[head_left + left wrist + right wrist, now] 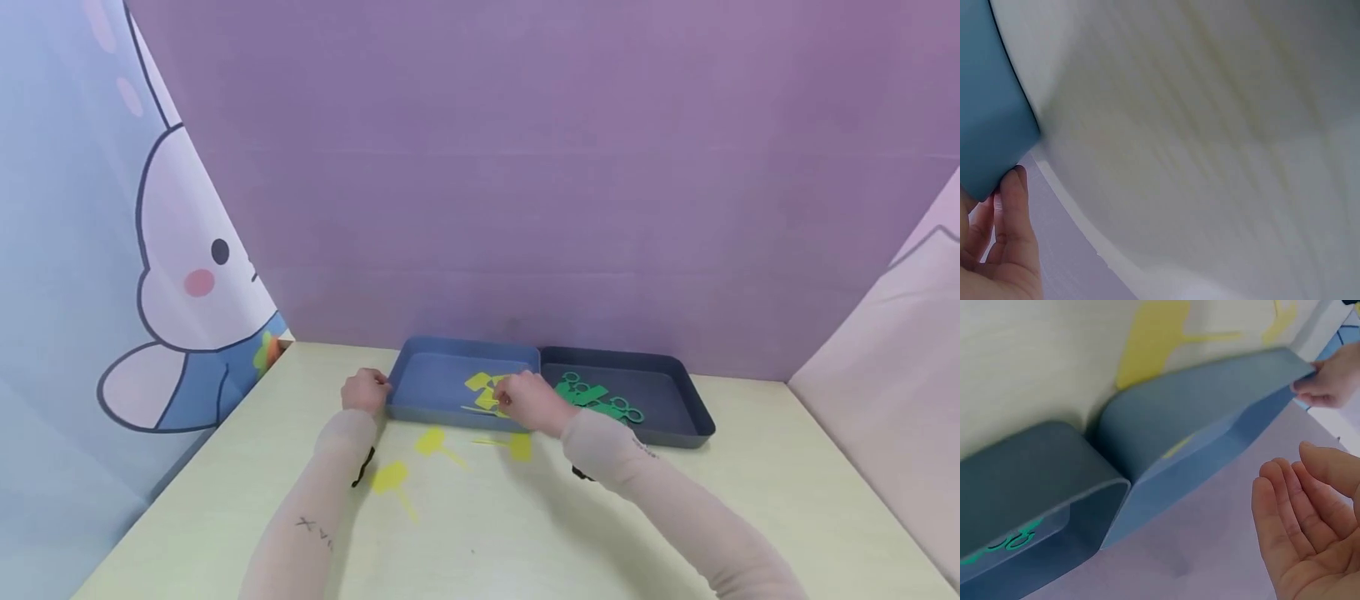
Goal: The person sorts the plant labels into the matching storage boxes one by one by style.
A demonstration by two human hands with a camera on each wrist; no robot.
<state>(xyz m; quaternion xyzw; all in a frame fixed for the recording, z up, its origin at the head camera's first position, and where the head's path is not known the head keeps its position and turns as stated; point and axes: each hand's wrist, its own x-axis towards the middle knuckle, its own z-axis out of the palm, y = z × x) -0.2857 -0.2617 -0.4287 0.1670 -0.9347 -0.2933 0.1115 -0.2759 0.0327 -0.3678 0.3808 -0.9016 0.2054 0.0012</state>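
My left hand [365, 390] pinches the left rim of the blue tray [423, 379] between thumb and fingers. Several flat yellow pieces [477, 382], each with a broad head and a thin handle, lie in the right part of this tray. Over them is my right hand [532, 402]; in the right wrist view its fingers [1279, 519] are loosely bent, thumb apart, with nothing between them. On the table in front lie more such yellow pieces, one at the left [391, 477], one in the middle [431, 440] and one at the right [520, 447].
A dark grey tray [667, 392] stands against the blue tray's right side. Several green scissors-like pieces [592, 394] with ring handles are piled in it. Behind both trays rises a purple cloth wall [525, 208]. The pale table [465, 550] extends toward me.
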